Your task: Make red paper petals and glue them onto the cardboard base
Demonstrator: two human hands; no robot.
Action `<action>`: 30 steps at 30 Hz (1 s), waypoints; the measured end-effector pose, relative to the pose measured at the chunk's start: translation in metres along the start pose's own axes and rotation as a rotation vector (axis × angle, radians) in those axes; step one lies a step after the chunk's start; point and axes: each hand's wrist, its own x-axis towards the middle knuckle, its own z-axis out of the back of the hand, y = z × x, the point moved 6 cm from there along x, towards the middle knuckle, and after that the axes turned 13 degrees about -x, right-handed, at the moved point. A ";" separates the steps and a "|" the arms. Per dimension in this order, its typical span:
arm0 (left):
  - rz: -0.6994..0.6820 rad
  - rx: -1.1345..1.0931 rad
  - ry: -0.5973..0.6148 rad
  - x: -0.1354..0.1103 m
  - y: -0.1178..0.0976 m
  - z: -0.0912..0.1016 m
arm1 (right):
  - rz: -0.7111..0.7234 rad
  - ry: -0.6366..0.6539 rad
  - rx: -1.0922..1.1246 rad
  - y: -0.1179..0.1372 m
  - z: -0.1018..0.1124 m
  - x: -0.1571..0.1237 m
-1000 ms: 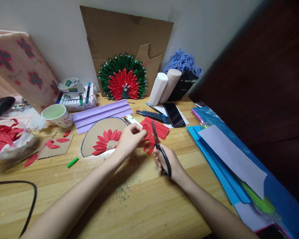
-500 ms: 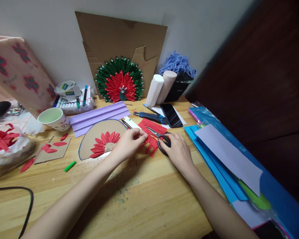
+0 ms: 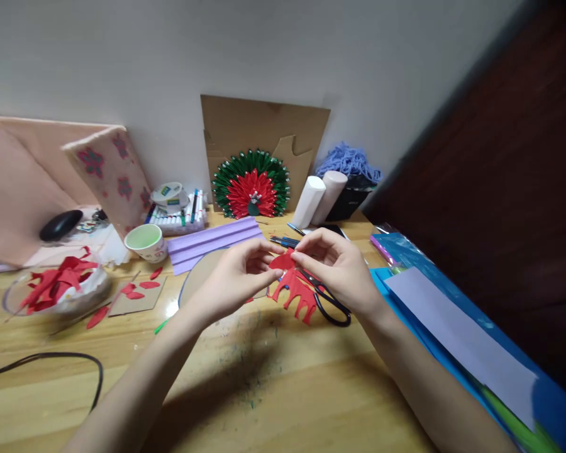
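Note:
My left hand [image 3: 238, 277] and my right hand [image 3: 339, 270] come together above the table, fingers closed on opposite sides of a small red paper petal [image 3: 282, 259]. Just below them lies a piece of red crepe paper [image 3: 298, 294] with a ragged, cut-out edge. Scissors with black handles [image 3: 334, 309] rest partly on this paper, beneath my right hand; neither hand grips them. Behind my left hand and forearm, a rounded cardboard piece [image 3: 200, 274] with a blue-drawn edge is mostly hidden.
A purple crepe strip [image 3: 214, 242] lies behind the cardboard. To the left are a paper cup [image 3: 146, 244], loose red petals on a cardboard scrap [image 3: 139, 301] and a bowl of red scraps [image 3: 61, 283]. Against the wall stands a green-and-red peacock craft [image 3: 252, 185]. Blue folders [image 3: 453, 340] lie right.
My right hand has let go of the scissors, which now lie on the table. It has moved to my left hand, and both now hold the red petal. The view has shifted.

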 end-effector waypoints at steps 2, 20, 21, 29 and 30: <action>-0.089 0.079 -0.080 -0.013 -0.020 0.013 | 0.030 -0.030 0.034 0.015 -0.005 0.007; -0.258 0.149 -0.307 -0.043 -0.059 0.030 | 0.141 0.100 0.052 0.048 -0.035 0.004; -0.262 0.146 -0.312 -0.042 -0.059 0.030 | 0.151 0.101 0.045 0.047 -0.033 0.004; -0.318 0.195 -0.348 -0.043 -0.059 0.029 | 0.226 0.038 -0.015 0.048 -0.026 0.004; -0.335 0.218 -0.358 -0.044 -0.060 0.029 | 0.230 0.033 -0.019 0.049 -0.026 0.004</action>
